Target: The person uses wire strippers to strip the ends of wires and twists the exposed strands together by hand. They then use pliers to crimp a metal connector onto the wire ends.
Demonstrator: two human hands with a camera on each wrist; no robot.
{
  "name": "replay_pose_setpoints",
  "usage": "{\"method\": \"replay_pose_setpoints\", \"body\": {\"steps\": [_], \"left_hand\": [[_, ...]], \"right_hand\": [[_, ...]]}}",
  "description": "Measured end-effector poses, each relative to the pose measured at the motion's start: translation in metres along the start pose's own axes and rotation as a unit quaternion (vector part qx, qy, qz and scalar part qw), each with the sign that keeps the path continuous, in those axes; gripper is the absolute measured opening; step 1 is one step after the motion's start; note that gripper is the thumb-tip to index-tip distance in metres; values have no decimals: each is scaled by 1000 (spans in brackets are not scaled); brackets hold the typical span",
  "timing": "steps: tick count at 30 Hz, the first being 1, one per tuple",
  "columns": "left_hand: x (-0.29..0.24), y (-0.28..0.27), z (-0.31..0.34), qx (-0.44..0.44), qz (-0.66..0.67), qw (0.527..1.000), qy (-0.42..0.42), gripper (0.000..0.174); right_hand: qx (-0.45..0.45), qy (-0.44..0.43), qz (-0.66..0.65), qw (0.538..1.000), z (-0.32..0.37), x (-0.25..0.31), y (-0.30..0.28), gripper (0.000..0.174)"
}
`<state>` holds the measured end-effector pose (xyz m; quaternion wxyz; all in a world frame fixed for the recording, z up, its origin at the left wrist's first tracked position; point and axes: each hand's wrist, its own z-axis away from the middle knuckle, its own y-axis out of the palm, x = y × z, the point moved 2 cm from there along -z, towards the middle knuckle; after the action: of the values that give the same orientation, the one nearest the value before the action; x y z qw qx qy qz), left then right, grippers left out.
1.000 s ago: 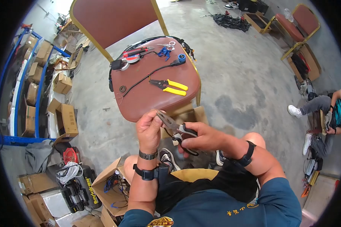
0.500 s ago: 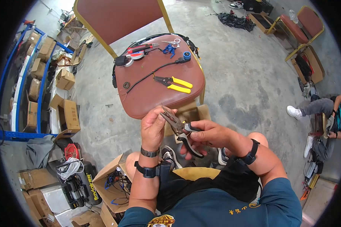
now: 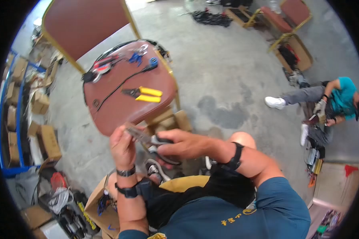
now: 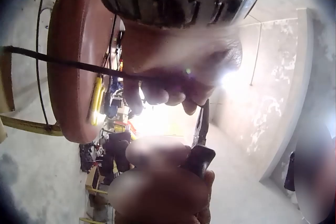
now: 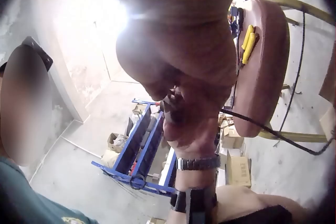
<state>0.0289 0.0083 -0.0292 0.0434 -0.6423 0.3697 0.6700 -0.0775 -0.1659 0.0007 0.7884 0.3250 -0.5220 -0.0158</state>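
Observation:
My right hand [image 3: 179,144] grips a pair of long-nose pliers [image 3: 143,137] with dark and light handles, just in front of the chair seat. The metal nose of the pliers reaches the fingertips of my left hand [image 3: 123,149]. A black cable [image 4: 68,64] runs into the left hand's curled fingers in the left wrist view; its end is hidden there. On the brown seat [image 3: 111,123] lie yellow-handled wire strippers [image 3: 147,95] and a black cord [image 3: 119,87] with a blue plug [image 3: 153,62].
Scissors [image 3: 141,49], red-handled tools [image 3: 105,61] and a white tape roll [image 3: 99,73] lie at the seat's back. Cardboard boxes [image 3: 48,145] and a blue shelf rack [image 3: 22,131] stand left. Another person [image 3: 335,99] sits at right.
The head view has swung right, so chair and hands appear further left. The right hand's fingers wrap closer round the pliers' handles than half a second ago. The pliers' nose stays at the left fingertips.

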Motion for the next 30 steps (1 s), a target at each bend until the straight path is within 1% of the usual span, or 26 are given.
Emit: {"method": "replay_pose_setpoints", "body": {"steps": [1, 5, 6, 9, 10, 11, 13, 14, 15, 17, 18, 20, 23, 24, 27, 28, 30], "left_hand": [[-2, -1, 1, -5, 5, 1000, -2, 20], [0, 3, 2, -69, -4, 998, 8, 18], [2, 1, 3, -83, 2, 996, 19, 18], [4, 0, -1, -118, 17, 992, 51, 22], [-2, 3, -3, -127, 17, 990, 56, 23], [-7, 4, -3, -136, 16, 989, 62, 24], [-3, -1, -5, -118, 18, 991, 52, 26], [-1, -3, -5, -110, 20, 993, 47, 28], [0, -3, -5, -106, 16, 993, 43, 28], [3, 0, -7, -95, 10, 995, 35, 29], [3, 1, -8, -91, 7, 995, 31, 26], [3, 3, -11, -74, 22, 997, 8, 24], [6, 7, -16, -67, 50, 996, -17, 19], [8, 7, -18, -69, 59, 996, -24, 19], [15, 1, -24, -59, 72, 995, -43, 21], [16, 0, -27, -56, 77, 994, -49, 21], [16, -1, -30, -52, 82, 993, -66, 23]], "right_hand": [[23, -17, 17, 999, -2, -3, -2, 17], [3, -66, 45, 997, -7, -7, -4, 18], [-10, -48, 38, 998, -6, 0, -2, 19], [0, 4, 92, 996, -1, 20, -3, 20], [-14, 15, 59, 998, -1, 18, -3, 21], [-17, -2, 53, 998, -2, 18, -5, 21], [-23, -36, 44, 998, -7, 15, -19, 22], [-42, -37, 85, 995, -13, 13, -34, 27], [-84, -53, 134, 986, -17, 16, -44, 27], [-170, -86, 229, 955, -24, 24, -63, 29], [-209, -127, 309, 919, -28, 29, -75, 32], [-279, -204, 458, 819, -42, 36, -98, 38], [-336, -193, 591, 708, -53, 36, -118, 40], [-345, -176, 597, 703, -60, 35, -124, 41], [-354, -179, 622, 676, -77, 36, -131, 44], [-365, -193, 625, 663, -83, 37, -131, 47], [-381, -240, 642, 621, -93, 41, -131, 46]]}}
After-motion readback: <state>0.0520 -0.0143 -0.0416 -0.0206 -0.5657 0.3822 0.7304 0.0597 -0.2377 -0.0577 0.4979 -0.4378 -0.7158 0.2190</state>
